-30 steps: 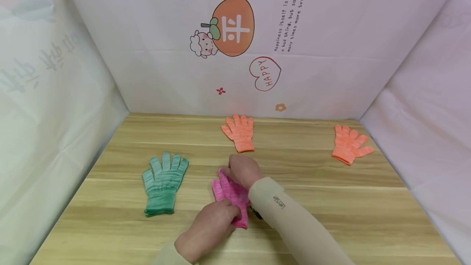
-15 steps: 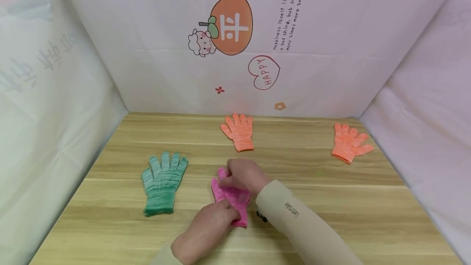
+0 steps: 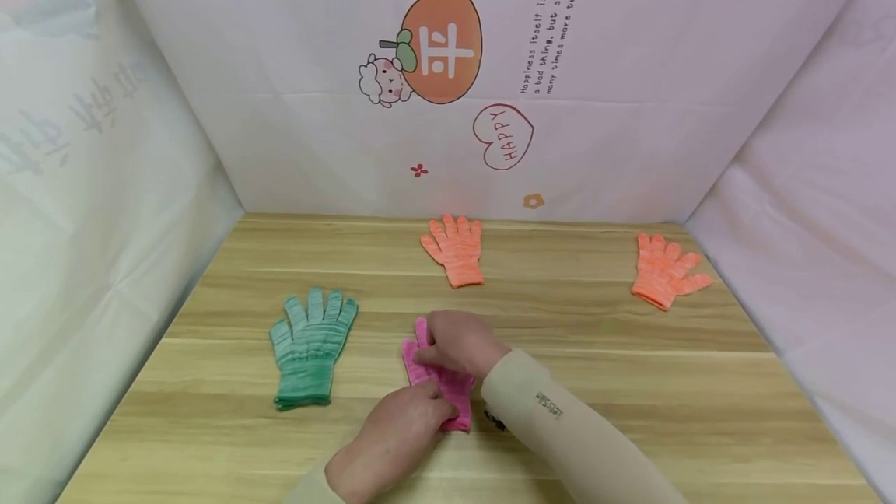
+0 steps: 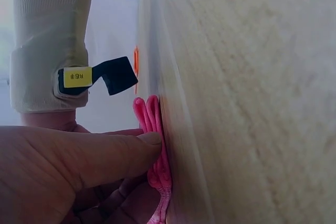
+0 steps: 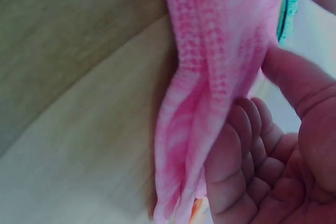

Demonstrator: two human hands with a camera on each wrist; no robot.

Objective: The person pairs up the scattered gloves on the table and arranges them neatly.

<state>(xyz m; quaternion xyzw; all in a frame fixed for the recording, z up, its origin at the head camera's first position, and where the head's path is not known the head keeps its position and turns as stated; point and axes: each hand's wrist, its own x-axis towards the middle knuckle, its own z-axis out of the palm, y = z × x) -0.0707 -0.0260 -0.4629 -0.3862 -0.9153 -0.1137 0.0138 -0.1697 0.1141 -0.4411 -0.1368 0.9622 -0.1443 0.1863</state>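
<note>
1. Pink glove [image 3: 458, 393]: laid on table [image 3: 210, 442], near its middle, fingers toward the back sheet [image 3: 315, 146]; stacked folds seen edge-on in the left wrist view.
2. Left hand [image 3: 399, 434]: cuff end pinched between thumb and fingers.
3. Right hand [image 3: 463, 342]: set over the glove's finger end; fingers curled, fabric touched by thumb; whether cloth is pinched cannot be told.
4. Right wrist: black device [image 4: 119, 76] with yellow label [image 4: 77, 77] worn at the pale sleeve [image 3: 581, 434].
5. Green glove [image 3: 311, 352]: laid flat, left of pink, apart.
6. Orange gloves, two: one [image 3: 458, 255] behind the right hand, one [image 3: 661, 274] near the right rear corner.
</note>
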